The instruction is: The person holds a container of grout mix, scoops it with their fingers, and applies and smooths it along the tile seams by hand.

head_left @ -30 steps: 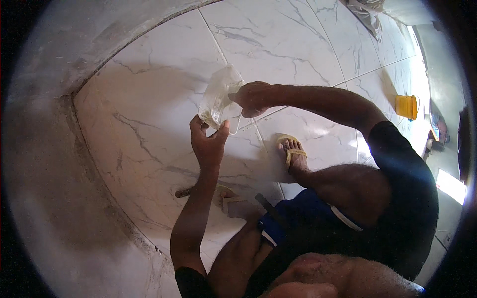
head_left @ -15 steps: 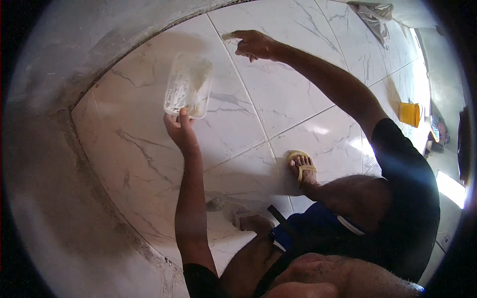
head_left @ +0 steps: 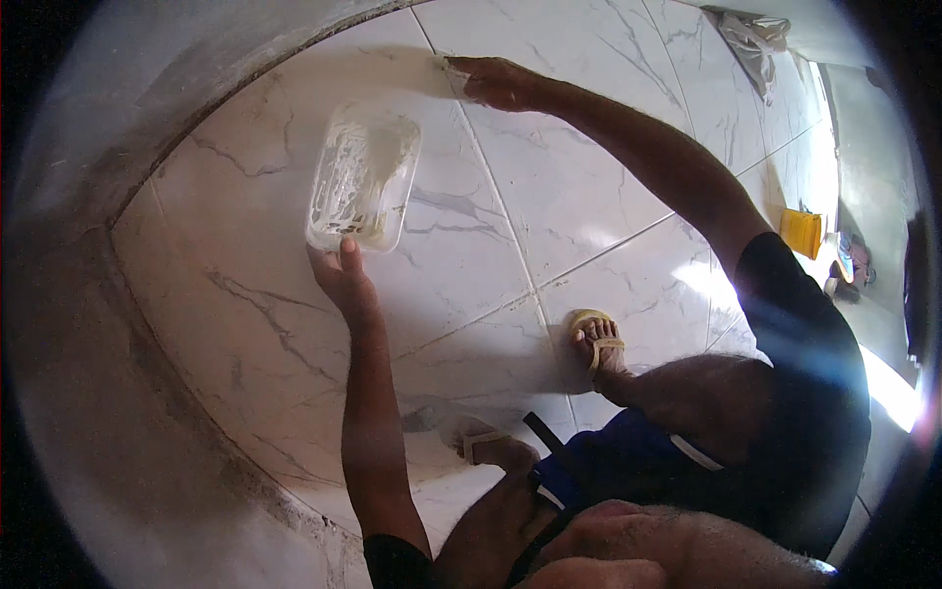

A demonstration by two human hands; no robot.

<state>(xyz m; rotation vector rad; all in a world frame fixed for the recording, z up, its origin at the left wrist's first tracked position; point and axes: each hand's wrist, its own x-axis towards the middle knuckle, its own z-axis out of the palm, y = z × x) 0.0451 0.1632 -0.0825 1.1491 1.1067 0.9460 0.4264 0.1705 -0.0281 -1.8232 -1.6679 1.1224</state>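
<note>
A shallow, rectangular plastic container (head_left: 413, 157) sits in the left-centre of the frame, above the floor, gripped by the left hand (head_left: 343, 280) at its lower edge. The thumb lies over the rim while the fingers go underneath, closed on the plastic. The container is clear to milky, with rounded corners and a narrow lip. Inside, an off-white, pasty substance is smeared unevenly over the base: a smoother, cream-coloured patch toward the upper right, thin streaks with see-through gaps elsewhere.

The right hand (head_left: 496, 83) is at the upper centre of the frame, low at a tile joint (head_left: 511, 228). Its index finger is stretched out to the left and the other fingers are bent under; whether they have hold of anything cannot be told, nor whether the fingertip touches the joint.

The floor (head_left: 599, 187) is of large, glossy white tiles with grey, marble-like veins. Along the left, a rough grey wall (head_left: 88, 393) meets it in a dark, crumbly edge. A yellow bucket (head_left: 802, 233) stands at the right of the frame, its contents hidden. A crumpled, greyish plastic bag (head_left: 754, 49) lies at the upper right.
</note>
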